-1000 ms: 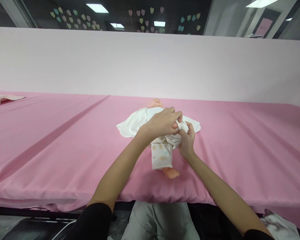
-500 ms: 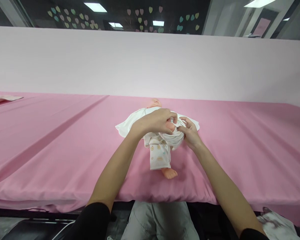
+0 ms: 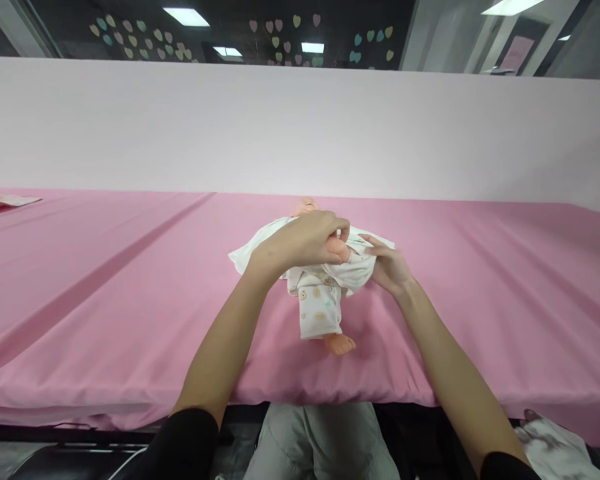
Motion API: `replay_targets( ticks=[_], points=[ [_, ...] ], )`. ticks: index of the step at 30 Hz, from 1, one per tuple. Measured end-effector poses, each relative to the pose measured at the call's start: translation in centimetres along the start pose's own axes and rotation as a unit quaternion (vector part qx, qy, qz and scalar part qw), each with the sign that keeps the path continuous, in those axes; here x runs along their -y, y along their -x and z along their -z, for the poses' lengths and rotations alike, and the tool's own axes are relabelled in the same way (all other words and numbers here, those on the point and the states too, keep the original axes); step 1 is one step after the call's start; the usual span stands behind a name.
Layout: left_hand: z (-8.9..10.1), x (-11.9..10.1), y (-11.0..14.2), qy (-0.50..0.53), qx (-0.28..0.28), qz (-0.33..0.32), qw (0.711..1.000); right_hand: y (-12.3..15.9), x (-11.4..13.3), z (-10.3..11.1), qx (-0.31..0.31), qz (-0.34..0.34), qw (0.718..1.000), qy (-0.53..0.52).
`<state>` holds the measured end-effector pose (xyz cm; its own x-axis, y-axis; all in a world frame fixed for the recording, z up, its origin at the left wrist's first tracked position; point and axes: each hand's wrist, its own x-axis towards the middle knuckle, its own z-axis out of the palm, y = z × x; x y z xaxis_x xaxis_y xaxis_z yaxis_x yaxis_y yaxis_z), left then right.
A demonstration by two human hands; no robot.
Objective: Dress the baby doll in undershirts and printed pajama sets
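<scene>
A baby doll [image 3: 307, 205] lies on its back, its head toward the wall, in a loose white top [image 3: 257, 247] spread out at both sides. White printed trousers [image 3: 320, 312] cover one of its legs, and that bare foot [image 3: 339, 344] sticks out below the cuff. My left hand [image 3: 307, 240] is closed around the doll's other, bent limb [image 3: 338, 249], whose bare end shows by my fingers. Bunched white cloth [image 3: 357, 272], apparently the other trouser leg, surrounds that limb. At its right side my right hand [image 3: 390, 267] grips the cloth, thumb partly hidden.
A pink sheet [image 3: 130, 300] covers the padded table up to a white wall [image 3: 300, 127]. A folded pale cloth [image 3: 5, 202] lies at the far left. Another crumpled cloth [image 3: 560, 450] is below the table edge at lower right. My legs [image 3: 320, 440] are under the front edge.
My right hand has moved slightly right and turned, drawing the bunched cloth wider. My left hand keeps hold of the limb, whose bare end shows more plainly.
</scene>
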<state>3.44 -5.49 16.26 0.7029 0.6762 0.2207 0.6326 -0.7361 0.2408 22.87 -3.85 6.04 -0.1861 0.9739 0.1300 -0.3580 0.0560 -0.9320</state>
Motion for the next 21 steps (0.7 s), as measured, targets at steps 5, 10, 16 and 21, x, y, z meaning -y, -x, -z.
replay_targets(
  ticks=[5, 10, 16, 21],
  points=[
    [-0.1, 0.5, 0.0, 0.011, 0.033, 0.010, 0.999, -0.7, -0.7, 1.2, 0.038, -0.073, 0.997, -0.003],
    [0.0, 0.6, 0.1, 0.018, 0.053, 0.020, 0.998, -0.6, -1.0, 2.6, 0.073, -0.058, 0.995, 0.033],
    [0.2, 0.4, 0.3, 0.006, 0.069, 0.003, 0.998, 0.0, -0.6, 2.7, 0.130, -0.057, 0.989, 0.037],
    [0.0, 0.4, 0.1, 0.011, 0.078, -0.008, 0.997, 0.3, -0.5, 1.3, 0.153, -0.079, 0.983, 0.068]
  ],
)
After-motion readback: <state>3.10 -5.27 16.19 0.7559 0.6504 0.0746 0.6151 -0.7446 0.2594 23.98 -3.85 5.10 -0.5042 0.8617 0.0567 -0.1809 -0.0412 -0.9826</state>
